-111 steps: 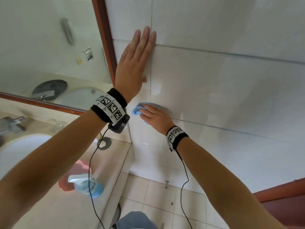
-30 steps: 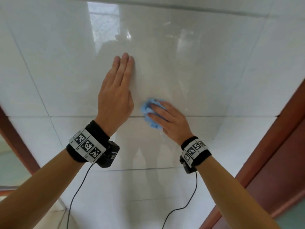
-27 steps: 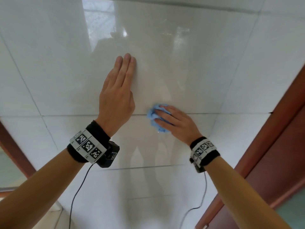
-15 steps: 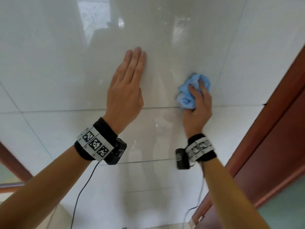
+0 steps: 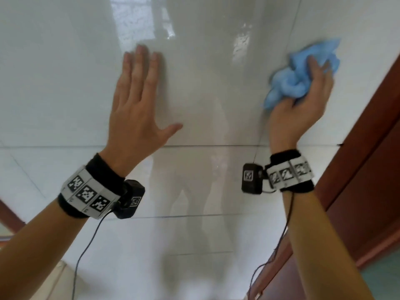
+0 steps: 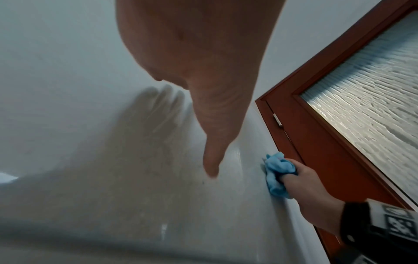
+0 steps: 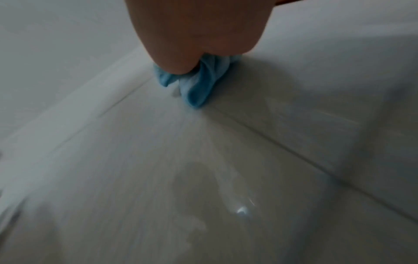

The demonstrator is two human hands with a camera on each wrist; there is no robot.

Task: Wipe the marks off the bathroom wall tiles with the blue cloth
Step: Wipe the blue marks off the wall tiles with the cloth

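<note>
Glossy white wall tiles (image 5: 65, 83) fill the view. My left hand (image 5: 136, 109) is flat on the tiles, fingers straight, holding nothing. My right hand (image 5: 303, 109) has its fingers curled round the bunched blue cloth (image 5: 303, 70), pressed on the tile just beside the red door frame (image 5: 368, 159). Looks mid-wipe; can't spot any marks, so next I'd guess keep pressure on and sweep toward the frame.

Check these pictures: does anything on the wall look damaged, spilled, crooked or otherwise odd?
Nothing stands out. The glossy wall tiles look whole, with straight joints. The left hand lies flat on them; the right hand holds the bunched blue cloth against them beside the brown door frame.
</note>
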